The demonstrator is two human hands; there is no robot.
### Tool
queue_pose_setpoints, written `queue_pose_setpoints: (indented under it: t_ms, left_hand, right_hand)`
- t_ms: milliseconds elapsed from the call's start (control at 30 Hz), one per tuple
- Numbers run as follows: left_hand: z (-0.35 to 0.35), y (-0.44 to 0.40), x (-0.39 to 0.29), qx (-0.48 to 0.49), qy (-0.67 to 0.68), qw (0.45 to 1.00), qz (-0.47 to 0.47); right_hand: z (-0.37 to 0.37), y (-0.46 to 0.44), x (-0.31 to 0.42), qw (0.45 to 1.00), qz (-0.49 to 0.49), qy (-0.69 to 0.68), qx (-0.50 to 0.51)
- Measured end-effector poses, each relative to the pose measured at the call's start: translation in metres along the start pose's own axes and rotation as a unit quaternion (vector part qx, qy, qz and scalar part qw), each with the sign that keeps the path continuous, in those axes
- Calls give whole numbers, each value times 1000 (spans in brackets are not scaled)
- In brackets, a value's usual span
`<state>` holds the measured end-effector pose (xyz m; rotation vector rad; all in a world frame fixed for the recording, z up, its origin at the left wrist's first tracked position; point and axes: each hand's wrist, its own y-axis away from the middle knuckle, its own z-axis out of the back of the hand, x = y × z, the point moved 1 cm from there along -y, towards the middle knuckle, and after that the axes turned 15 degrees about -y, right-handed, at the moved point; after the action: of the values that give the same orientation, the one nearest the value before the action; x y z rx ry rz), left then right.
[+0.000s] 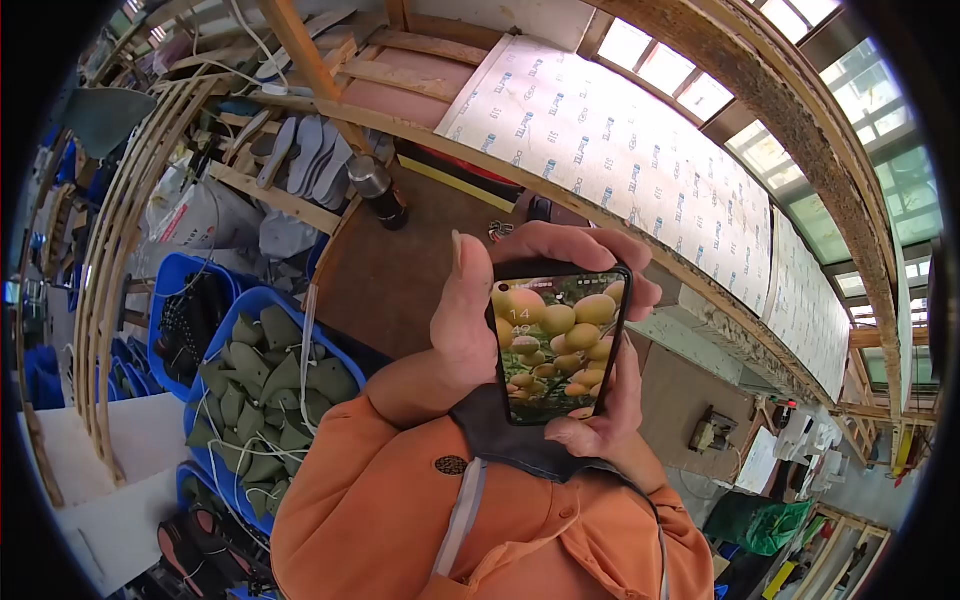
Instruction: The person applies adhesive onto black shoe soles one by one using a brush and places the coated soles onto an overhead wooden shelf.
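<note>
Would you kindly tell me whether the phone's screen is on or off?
On: the phone displays a lit picture of round fruit.

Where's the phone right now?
In the head view, the phone is just right of centre, held between the left hand and right hand, above the orange shirt in frame.

A blue bin (338, 350) holds green pieces (262, 385) (white cord (307, 335) strewn across them); a dark bottle (378, 193) stands beyond.
</note>
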<state>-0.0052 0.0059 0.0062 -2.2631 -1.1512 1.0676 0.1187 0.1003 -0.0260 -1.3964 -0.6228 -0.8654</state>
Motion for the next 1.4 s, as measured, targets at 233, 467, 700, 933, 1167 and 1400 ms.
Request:
queue_pose_setpoints:
  t_ms: [233,467,700,933,1167,1400]
  left_hand:
    - [3,0,-3,-12,0,1000,-1]
    - [5,4,-6,-31,5,999,-3]
    - [9,10,-17,-34,21,999,-5]
    - [18,17,-19,-83,13,996,-22]
    - [105,106,18,-365,11,906,212]
    - [193,123,52,-414,-501,732,206]
  right_hand:
    - [1,-4,-5,1000,-3,-16,-5]
    - [-4,0,-11,1000,-14,-19,-2]
    - [-17,-5,-13,1000,3,-29,-6]
    - [-27,-12,-11,998,-45,-44,-12]
    - [-52,16,-124,919,-280,-205,-189]
    - [-49,22,-168,900,-405,-99,-125]
